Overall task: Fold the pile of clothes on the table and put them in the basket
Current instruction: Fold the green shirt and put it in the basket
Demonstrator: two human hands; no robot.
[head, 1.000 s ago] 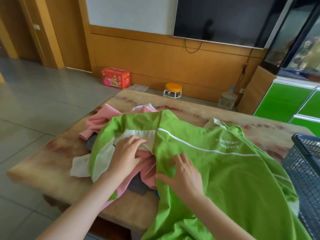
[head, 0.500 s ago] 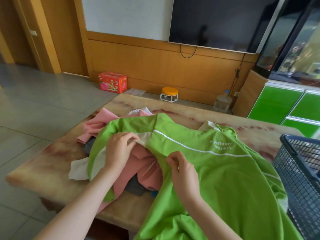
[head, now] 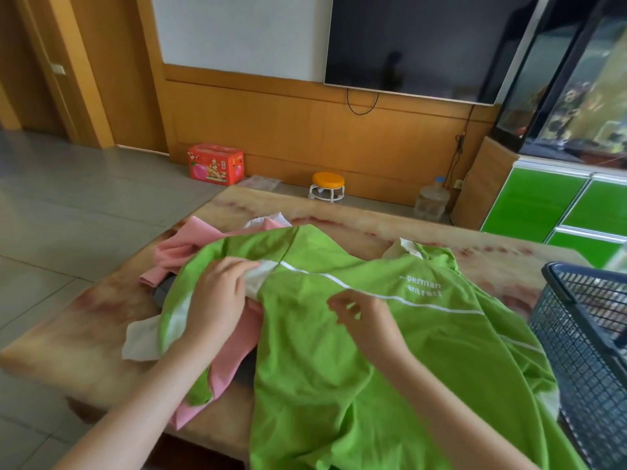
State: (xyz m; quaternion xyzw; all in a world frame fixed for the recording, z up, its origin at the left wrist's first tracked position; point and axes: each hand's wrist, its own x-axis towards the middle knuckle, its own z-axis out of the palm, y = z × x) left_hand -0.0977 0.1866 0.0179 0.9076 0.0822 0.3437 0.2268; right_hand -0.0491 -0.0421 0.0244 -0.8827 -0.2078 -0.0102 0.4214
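A bright green shirt (head: 390, 351) with white stripes and white lettering lies spread over the marble table (head: 84, 320), its lower part hanging off the near edge. Under its left side sits a pile with a pink garment (head: 179, 249), a white piece (head: 140, 340) and something dark grey. My left hand (head: 217, 300) grips the shirt's white sleeve trim at the shoulder. My right hand (head: 363, 313) hovers just above the green cloth near the white stripe, fingers loosely curled and holding nothing. The dark mesh basket (head: 583, 334) stands at the table's right end.
Beyond the table on the floor are a red box (head: 215, 163), a small orange stool (head: 327, 186) and a water jug (head: 431, 201). A television hangs on the wooden wall; green cabinets and a fish tank stand at the right.
My right hand has let go of the green cloth and lifted slightly to the right. My left hand has moved up along the sleeve to the white trim.
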